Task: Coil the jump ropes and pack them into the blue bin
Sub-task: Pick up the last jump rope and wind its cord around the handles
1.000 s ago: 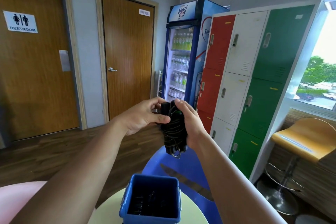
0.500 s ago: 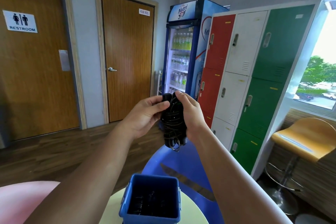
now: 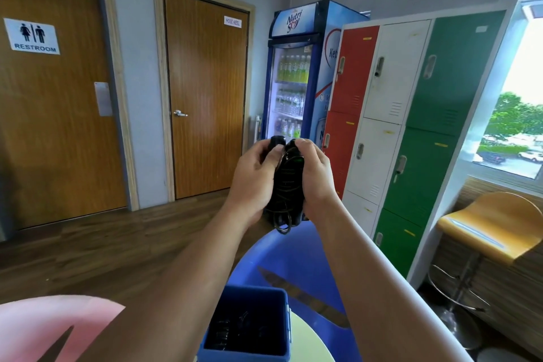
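A black jump rope [image 3: 287, 185], wound into a tight bundle around its handles, is held upright at chest height between both hands. My left hand [image 3: 252, 182] grips its left side with the thumb near the top. My right hand [image 3: 316, 178] wraps its right side. A small loop of cord hangs from the bundle's bottom. The blue bin [image 3: 282, 303] stands below on a pale round table [image 3: 308, 341], and dark coiled ropes lie inside it.
A blue chair [image 3: 293, 261] stands behind the table and a pink chair [image 3: 44, 323] at the lower left. Red, white and green lockers [image 3: 411, 126] line the right, beside a drinks fridge [image 3: 296, 73]. A yellow stool [image 3: 493, 232] stands by the window.
Both hands have lifted the bundle slightly higher. The left hand has shifted its grip up along the bundle's left side.
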The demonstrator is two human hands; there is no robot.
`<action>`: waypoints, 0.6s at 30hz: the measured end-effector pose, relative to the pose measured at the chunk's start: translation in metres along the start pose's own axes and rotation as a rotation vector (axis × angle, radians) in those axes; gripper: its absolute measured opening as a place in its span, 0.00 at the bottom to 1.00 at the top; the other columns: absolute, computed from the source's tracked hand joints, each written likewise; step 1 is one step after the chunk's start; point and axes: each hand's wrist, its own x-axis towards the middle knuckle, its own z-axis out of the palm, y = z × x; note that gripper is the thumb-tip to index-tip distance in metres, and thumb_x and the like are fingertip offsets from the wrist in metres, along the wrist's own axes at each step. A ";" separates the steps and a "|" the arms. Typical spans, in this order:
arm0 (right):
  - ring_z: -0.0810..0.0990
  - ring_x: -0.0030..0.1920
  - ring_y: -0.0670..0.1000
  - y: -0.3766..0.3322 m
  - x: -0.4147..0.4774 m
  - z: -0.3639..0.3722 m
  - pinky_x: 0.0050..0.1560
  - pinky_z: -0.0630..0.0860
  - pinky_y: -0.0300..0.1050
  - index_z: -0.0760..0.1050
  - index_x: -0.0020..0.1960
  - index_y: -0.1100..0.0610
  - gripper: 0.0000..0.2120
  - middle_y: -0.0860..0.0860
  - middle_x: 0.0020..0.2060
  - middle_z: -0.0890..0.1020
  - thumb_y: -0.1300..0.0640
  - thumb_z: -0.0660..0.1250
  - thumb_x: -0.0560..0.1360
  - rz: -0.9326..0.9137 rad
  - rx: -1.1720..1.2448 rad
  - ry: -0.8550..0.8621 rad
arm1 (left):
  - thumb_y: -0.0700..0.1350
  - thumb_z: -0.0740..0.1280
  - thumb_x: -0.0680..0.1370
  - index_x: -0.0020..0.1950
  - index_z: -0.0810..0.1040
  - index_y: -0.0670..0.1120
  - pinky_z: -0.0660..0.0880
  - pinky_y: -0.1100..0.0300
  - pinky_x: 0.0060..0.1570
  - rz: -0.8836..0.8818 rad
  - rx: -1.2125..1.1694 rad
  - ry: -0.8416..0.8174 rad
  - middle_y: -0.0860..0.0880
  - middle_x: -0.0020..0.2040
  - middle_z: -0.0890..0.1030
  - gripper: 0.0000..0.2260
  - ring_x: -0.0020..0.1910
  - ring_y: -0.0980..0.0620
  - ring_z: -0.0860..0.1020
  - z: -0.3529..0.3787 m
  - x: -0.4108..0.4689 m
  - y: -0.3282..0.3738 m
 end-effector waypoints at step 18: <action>0.82 0.47 0.62 0.007 -0.011 0.006 0.58 0.77 0.71 0.81 0.43 0.56 0.15 0.62 0.45 0.82 0.49 0.64 0.82 0.043 0.249 0.020 | 0.37 0.66 0.81 0.58 0.83 0.47 0.76 0.60 0.52 -0.136 0.024 -0.338 0.45 0.53 0.85 0.10 0.54 0.50 0.83 -0.034 0.008 0.019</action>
